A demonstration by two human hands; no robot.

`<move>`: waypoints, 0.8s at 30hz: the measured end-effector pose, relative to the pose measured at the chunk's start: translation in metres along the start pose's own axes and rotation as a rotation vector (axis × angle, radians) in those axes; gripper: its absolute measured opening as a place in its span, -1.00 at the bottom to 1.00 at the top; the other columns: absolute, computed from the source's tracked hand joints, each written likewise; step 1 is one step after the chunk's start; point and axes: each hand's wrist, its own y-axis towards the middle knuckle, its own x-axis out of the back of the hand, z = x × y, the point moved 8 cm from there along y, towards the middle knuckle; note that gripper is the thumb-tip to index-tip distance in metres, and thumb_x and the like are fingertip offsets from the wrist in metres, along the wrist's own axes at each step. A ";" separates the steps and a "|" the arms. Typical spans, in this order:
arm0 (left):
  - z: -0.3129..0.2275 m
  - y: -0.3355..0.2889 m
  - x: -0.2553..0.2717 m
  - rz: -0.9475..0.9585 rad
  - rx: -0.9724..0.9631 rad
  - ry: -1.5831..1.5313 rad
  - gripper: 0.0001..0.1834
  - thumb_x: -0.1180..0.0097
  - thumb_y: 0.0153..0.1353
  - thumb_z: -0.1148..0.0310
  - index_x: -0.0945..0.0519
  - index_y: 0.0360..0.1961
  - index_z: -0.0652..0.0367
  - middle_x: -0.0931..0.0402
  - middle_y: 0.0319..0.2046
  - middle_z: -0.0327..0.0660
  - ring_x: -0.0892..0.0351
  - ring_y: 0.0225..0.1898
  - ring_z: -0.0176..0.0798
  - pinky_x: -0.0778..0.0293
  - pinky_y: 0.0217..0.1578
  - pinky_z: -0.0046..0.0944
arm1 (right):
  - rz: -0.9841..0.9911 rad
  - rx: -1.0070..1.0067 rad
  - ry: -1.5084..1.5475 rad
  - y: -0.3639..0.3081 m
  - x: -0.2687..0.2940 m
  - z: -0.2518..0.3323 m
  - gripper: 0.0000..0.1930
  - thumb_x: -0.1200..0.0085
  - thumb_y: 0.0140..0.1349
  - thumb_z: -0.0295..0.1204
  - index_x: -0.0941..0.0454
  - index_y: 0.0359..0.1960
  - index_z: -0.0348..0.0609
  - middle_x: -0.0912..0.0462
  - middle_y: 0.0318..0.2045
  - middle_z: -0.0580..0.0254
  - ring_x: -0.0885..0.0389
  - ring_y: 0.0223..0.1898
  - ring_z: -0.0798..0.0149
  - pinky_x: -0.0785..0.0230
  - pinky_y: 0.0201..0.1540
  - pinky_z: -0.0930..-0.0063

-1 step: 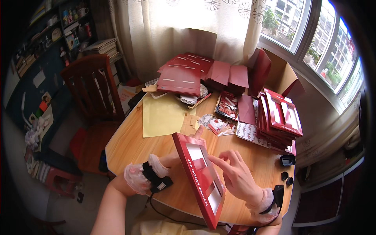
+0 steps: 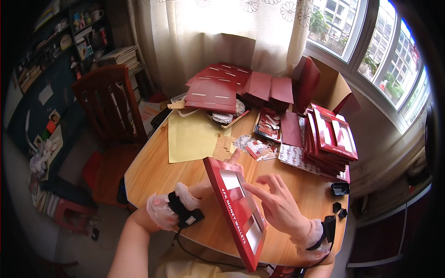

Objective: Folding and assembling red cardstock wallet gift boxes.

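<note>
A shallow red cardboard box (image 2: 232, 204) with clear or cut-out windows in its face stands tilted above the near part of the table. My left hand (image 2: 202, 188) grips it from behind and the left; one finger sticks out past its top edge, and the rest of that hand is mostly hidden by the box. My right hand (image 2: 280, 204) is open beside the box's right edge. Its index fingertip is at the upper window, touching or almost touching; the other fingers are bent and spread. White-and-red paper pieces (image 2: 258, 147) lie on the table beyond the box.
Several similar red boxes (image 2: 331, 134) are stacked on the right of the wooden table (image 2: 153, 176). Flat red card sheets (image 2: 213, 90) lie at the back, near a yellow sheet (image 2: 190, 139). A tray of red pieces (image 2: 268, 125) stands mid-table. Small black parts (image 2: 340, 189) lie at the right edge.
My right hand has shifted slightly up and left along the box, its index fingertip a little higher at the upper window. The box and my left hand have barely moved.
</note>
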 end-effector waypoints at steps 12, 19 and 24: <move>-0.015 -0.005 -0.008 -0.157 0.127 0.449 -0.26 0.12 0.48 0.33 0.16 0.55 0.20 -0.47 -0.32 -0.28 -0.50 -0.28 -0.39 -0.46 -0.22 -0.41 | 0.193 0.176 -0.747 0.028 -0.043 0.002 -0.60 -0.05 0.15 -0.45 -0.50 0.03 -0.38 -0.58 -0.36 0.25 -0.52 -0.33 0.34 -0.30 -0.25 0.48; -0.045 0.002 -0.033 -0.043 -0.074 0.800 -0.66 0.08 0.38 0.14 -0.50 -0.30 0.23 -0.55 -0.36 -0.13 -0.54 -0.25 -0.14 -0.41 -0.16 -0.18 | 0.607 -0.043 -0.107 0.025 -0.037 -0.006 -0.34 0.04 0.13 -0.55 -0.07 0.25 -0.71 -0.60 -0.62 -0.08 -0.61 -0.60 -0.08 -0.38 -0.54 0.07; -0.013 0.004 0.006 0.030 0.216 0.804 -0.62 0.01 0.33 0.11 -0.54 -0.14 0.26 -0.57 -0.19 -0.08 -0.54 -0.08 -0.16 -0.38 0.05 -0.17 | 0.694 0.042 -0.145 0.027 -0.042 0.001 -0.31 0.08 0.16 -0.55 0.04 0.25 -0.82 -0.60 -0.60 -0.14 -0.63 -0.58 -0.14 -0.41 -0.58 0.07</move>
